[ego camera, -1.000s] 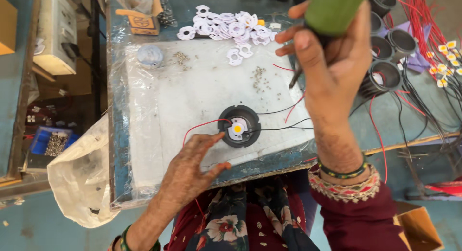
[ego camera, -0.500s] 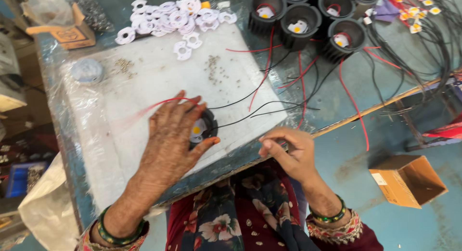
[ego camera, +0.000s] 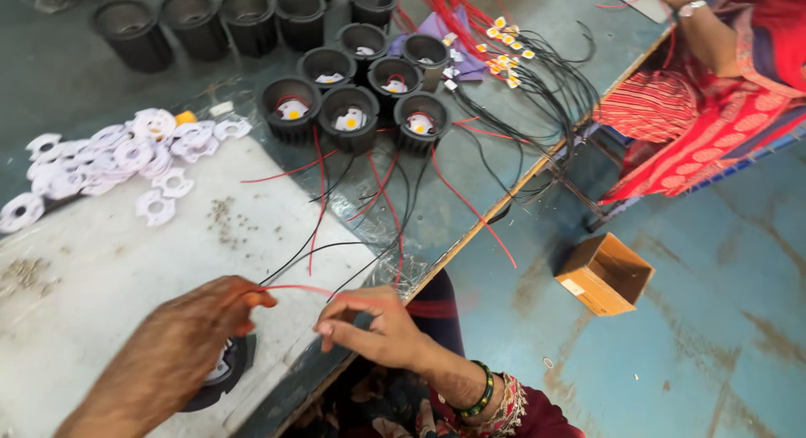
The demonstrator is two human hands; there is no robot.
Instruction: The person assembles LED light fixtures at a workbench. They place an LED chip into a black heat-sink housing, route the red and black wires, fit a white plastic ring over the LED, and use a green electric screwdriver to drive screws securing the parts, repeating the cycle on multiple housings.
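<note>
Wire: we saw a thin red insulated wire [ego camera: 294, 288] stretched between both hands, over the pale, gritty work sheet [ego camera: 101, 295].
Left hand [ego camera: 197, 325]: fingertips pinched together on the wire's left end.
Right hand [ego camera: 374, 325]: thumb and forefinger closed on the wire near the table edge.
Housing: a round black ribbed lamp housing [ego camera: 220, 372] lay half hidden under our left hand.
Beyond: white flat plastic rings [ego camera: 117, 157] were heaped, and more black cup-shaped housings [ego camera: 351, 110] stood wired.
</note>
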